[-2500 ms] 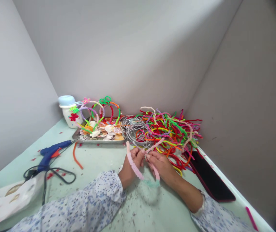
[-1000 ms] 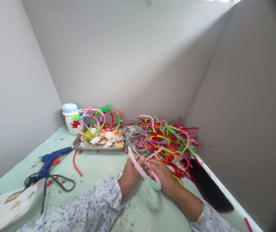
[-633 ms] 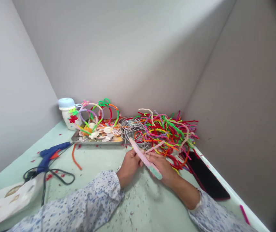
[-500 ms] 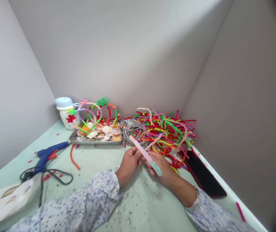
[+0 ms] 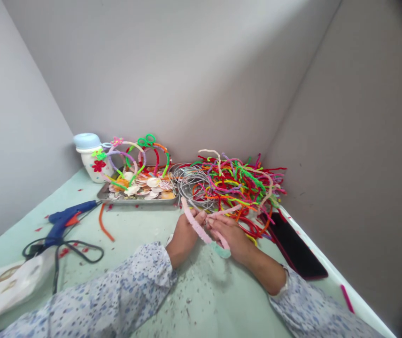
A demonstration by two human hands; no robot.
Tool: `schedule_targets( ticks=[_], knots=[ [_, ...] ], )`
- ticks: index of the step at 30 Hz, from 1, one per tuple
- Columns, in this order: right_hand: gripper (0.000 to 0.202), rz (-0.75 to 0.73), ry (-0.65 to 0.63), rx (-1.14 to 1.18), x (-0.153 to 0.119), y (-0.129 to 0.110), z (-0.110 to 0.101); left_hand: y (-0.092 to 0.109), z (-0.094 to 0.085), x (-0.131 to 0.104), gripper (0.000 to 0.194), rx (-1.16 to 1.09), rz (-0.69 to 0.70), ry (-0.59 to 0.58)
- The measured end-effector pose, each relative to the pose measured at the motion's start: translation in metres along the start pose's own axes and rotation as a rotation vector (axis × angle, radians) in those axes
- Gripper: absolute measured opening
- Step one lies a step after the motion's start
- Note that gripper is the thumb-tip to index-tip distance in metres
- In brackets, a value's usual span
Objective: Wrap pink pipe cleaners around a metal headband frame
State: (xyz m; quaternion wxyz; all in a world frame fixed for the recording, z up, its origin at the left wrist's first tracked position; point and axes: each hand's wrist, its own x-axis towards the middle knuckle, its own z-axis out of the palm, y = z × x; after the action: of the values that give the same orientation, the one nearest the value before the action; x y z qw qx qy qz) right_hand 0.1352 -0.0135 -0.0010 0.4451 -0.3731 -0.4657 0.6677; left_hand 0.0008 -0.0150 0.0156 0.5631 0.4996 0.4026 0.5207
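Above the middle of the table is a curved headband [image 5: 198,226] wrapped in fuzzy pink pipe cleaner, with a teal stretch [image 5: 220,250] at its bend. My left hand [image 5: 186,237] is closed with thumb and fingers pinching the band. The fingers of my right hand [image 5: 235,238] are closed on a pink pipe cleaner [image 5: 232,211] at the band, its loose end sticking out to the right. The fingertips of both hands meet there, and they partly hide the place where the strand and band join.
Behind my hands lie a coil of silver wire hoops [image 5: 191,184] and a heap of coloured pipe cleaners [image 5: 246,180]. A metal tray [image 5: 137,202] of shells, finished headbands [image 5: 168,162] and a lidded white cup [image 5: 95,164] stand left. A blue glue gun [image 5: 58,223] and black phone [image 5: 297,246] flank me.
The headband has turned in my hands, so its curved shape now shows, with the teal bend hanging lower. My right fingers have drawn in toward the left ones. The view has shifted slightly.
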Motion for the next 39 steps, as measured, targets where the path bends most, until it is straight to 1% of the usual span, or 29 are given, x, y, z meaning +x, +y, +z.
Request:
schedule_targets(
  ticks=[3, 7, 9, 12, 14, 17, 23, 27, 31, 39],
  knots=[
    [0.016, 0.016, -0.009, 0.020, -0.001, 0.000, 0.001, 0.002, 0.001, -0.001, 0.036, -0.026, -0.011, -0.005],
    [0.016, -0.002, -0.036, 0.025, -0.003, -0.003, 0.003, 0.005, 0.002, -0.002, 0.035, -0.070, -0.035, -0.030],
    [0.018, 0.006, -0.038, -0.004, -0.004, -0.005, 0.003, 0.003, 0.001, -0.001, 0.035, -0.074, -0.037, -0.042],
    [0.024, 0.009, -0.020, -0.069, -0.006, -0.008, 0.004, 0.000, 0.000, 0.001, 0.034, -0.036, 0.001, -0.045],
    [0.028, -0.024, -0.030, -0.118, -0.007, -0.011, 0.005, -0.002, 0.000, 0.003, 0.034, -0.014, 0.024, -0.038],
    [0.030, -0.063, -0.054, -0.178, -0.008, -0.013, 0.005, -0.004, 0.000, 0.004, 0.032, -0.041, 0.013, -0.025],
    [0.024, -0.076, 0.061, -0.172, -0.007, -0.012, 0.007, -0.005, -0.001, 0.005, 0.030, -0.056, -0.003, -0.024],
    [0.018, -0.090, 0.077, -0.152, -0.008, -0.012, 0.009, -0.004, -0.002, 0.005, 0.031, -0.051, -0.012, -0.015],
    [0.014, -0.113, 0.136, -0.192, -0.008, -0.012, 0.010, -0.003, 0.000, 0.005, 0.032, -0.086, -0.035, 0.001],
    [0.016, -0.088, 0.176, -0.153, -0.007, -0.011, 0.010, -0.007, 0.001, 0.005, 0.031, -0.120, -0.073, 0.029]
  ],
)
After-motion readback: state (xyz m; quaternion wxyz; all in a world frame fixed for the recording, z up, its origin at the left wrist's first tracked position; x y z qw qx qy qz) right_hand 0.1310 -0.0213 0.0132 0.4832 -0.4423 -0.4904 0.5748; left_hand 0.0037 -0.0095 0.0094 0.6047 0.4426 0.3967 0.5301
